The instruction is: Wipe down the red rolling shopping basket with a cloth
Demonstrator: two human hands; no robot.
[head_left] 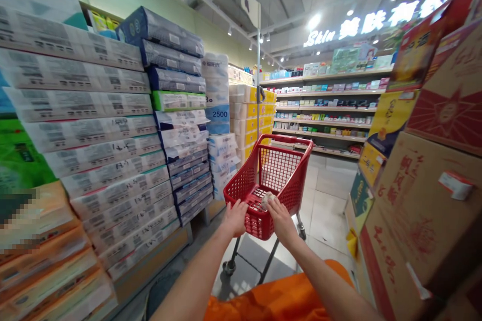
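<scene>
A red plastic shopping cart (280, 165) on a dark wheeled frame stands right in front of me. My left hand (236, 216) is closed over the near left corner of its basket rim. At the near right side of the rim, my right hand (280, 216) holds a small pale crumpled cloth (267, 201) under its fingers. Part of the cloth is covered by that hand. Through the lattice, the basket shows its red slatted bottom with no goods visible on it.
Tall stacks of wrapped paper packs (113, 130) line the left side, with orange packs (71, 261) low down. Cardboard cartons (425, 210) rise close on the right. Filled shelves (324, 120) stand across the back, beyond a pale tiled floor (327, 205). A flagged pole (258, 65) rises by the cart.
</scene>
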